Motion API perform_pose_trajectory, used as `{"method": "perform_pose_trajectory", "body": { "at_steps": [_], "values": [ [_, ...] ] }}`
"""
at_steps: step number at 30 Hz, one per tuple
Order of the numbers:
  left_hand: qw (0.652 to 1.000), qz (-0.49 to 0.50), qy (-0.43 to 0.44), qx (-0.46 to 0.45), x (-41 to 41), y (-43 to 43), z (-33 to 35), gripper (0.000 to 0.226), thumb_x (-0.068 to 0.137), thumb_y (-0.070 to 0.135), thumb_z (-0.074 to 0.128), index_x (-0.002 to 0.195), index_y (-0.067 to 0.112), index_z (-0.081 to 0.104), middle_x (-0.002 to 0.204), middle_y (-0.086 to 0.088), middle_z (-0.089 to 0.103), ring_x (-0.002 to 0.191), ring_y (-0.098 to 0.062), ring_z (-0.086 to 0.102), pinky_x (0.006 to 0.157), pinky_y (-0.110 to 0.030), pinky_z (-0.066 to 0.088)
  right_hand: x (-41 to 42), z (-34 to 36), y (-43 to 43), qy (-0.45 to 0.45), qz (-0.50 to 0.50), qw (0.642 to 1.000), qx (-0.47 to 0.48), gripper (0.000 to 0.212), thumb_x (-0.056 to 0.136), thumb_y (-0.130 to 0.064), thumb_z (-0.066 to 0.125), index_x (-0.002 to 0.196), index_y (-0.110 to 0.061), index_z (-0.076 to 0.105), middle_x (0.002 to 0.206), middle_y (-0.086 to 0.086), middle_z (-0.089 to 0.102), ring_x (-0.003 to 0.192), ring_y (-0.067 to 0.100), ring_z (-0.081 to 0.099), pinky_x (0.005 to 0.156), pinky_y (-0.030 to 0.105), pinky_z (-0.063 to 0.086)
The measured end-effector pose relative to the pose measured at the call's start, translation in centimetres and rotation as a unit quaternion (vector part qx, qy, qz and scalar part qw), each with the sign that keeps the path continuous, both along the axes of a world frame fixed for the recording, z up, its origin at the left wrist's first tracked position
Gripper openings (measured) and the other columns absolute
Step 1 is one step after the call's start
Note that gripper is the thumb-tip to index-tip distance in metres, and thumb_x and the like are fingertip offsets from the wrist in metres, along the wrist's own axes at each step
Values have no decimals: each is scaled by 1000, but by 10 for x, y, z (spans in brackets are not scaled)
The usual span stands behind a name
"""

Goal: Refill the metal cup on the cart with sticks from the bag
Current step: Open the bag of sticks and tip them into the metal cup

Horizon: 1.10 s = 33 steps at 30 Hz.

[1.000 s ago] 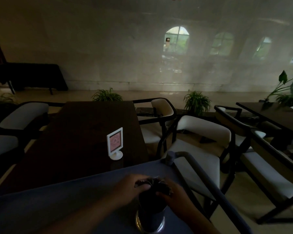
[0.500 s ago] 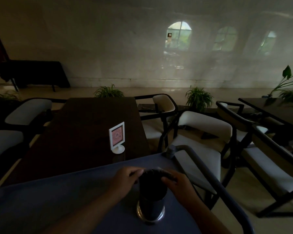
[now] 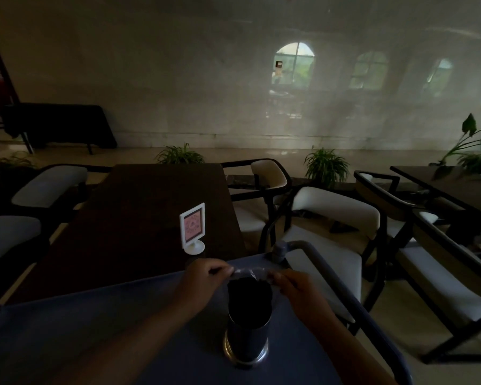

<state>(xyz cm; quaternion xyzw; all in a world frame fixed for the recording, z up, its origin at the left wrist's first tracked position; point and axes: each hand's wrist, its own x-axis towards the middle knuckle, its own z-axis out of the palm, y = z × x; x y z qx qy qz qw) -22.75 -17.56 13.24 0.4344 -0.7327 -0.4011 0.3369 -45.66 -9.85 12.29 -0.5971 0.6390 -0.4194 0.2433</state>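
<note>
hands [image 3: 249, 282] pinching bag [image 3: 250, 273], above metal cup [image 3: 247, 333]

Cart top [image 3: 95, 334] blue-grey; metal cup [image 3: 247, 345] dark, silvery base; sign holder [image 3: 192, 228] white, pink patterned card; tabletop [image 3: 139, 218] dark brown; chair cushions [image 3: 336, 209] cream.

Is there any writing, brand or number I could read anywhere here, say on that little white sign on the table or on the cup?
No text can be read.
Small white-framed pink sign on the dark wooden table: a pink pattern with a darker middle, no words legible.
Round metal cup on the blue cart: no label visible in the dim light.
Clear plastic bag of dark sticks, pinched by the left hand and the right hand: no print visible.
</note>
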Motion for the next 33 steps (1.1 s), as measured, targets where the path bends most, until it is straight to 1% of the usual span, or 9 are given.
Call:
{"method": "perform_pose_trajectory", "body": {
  "at_steps": [9, 15, 18, 20, 22, 25, 27, 30, 33],
  "values": [
    [999, 7, 26, -25, 2, 2, 16, 9, 91, 25, 63, 95, 26, 72, 91, 10, 71, 90, 2, 64, 79, -23, 54, 1, 23, 4, 7, 3, 1000, -7, 22, 99, -20, 53, 96, -12, 73, 86, 10, 74, 83, 22, 70, 80, 49, 55],
    [997, -16, 63, -43, -2, -1, 24, 10, 90, 24, 65, 97, 26, 72, 91, 12, 72, 92, 0, 66, 78, -19, 55, 0, 31, 4, -20, -20, 999, -41, 21, 99, -17, 54, 91, -11, 73, 82, 15, 73, 80, 32, 69, 76, 53, 54],
    [997, -21, 75, 18, 0, 1, 19, 25, 85, 26, 72, 108, 32, 67, 106, 9, 71, 103, -4, 64, 85, -24, 54, -3, 24, 6, -42, -4, 999, -15, 13, 95, -20, 60, 103, -19, 70, 92, 4, 74, 88, 15, 71, 78, 38, 58],
    [997, -36, 29, 59, 3, 4, 13, 36, 82, 30, 74, 116, 36, 62, 112, 12, 66, 106, -2, 61, 85, -23, 51, -3, 10, 9, -51, 6, 999, 16, 23, 90, -19, 68, 112, -23, 65, 98, -5, 72, 92, 0, 68, 76, 21, 57],
    [996, -45, -9, 81, 6, 8, 7, 40, 82, 29, 75, 119, 34, 60, 112, 14, 65, 105, 1, 60, 79, -17, 48, 0, -2, 11, -58, -6, 996, 66, 32, 84, -17, 75, 112, -25, 62, 96, -7, 70, 88, -2, 69, 69, 14, 54],
    [997, -35, -48, 55, 6, 7, 7, 23, 85, 22, 72, 107, 26, 66, 102, 11, 68, 95, 4, 63, 70, -11, 49, 1, -10, 9, -15, -22, 996, 81, 26, 81, -16, 77, 91, -37, 65, 82, -11, 73, 79, -2, 69, 66, 13, 50],
    [997, -27, -63, 22, 5, 5, 11, 12, 87, 19, 70, 98, 19, 69, 97, 6, 70, 91, -1, 65, 76, -17, 53, -3, -7, 5, 30, -34, 997, 54, 22, 82, -17, 76, 73, -35, 67, 69, -13, 71, 69, -3, 67, 61, 11, 46],
    [996, -29, -79, -7, 5, 3, 19, 6, 87, 20, 69, 92, 17, 68, 92, 4, 70, 89, -5, 65, 83, -28, 55, -8, 7, 3, 75, -32, 995, 57, 10, 84, -21, 73, 75, -20, 71, 70, 3, 71, 68, 13, 67, 63, 29, 51],
    [994, -50, -93, -42, 8, -3, 32, 4, 86, 21, 71, 87, 20, 68, 88, 5, 69, 87, -5, 66, 83, -28, 56, -13, 28, 1, 95, -7, 993, 72, 8, 86, -20, 71, 82, -13, 73, 79, 8, 73, 76, 20, 69, 72, 35, 54]
  ]
}}
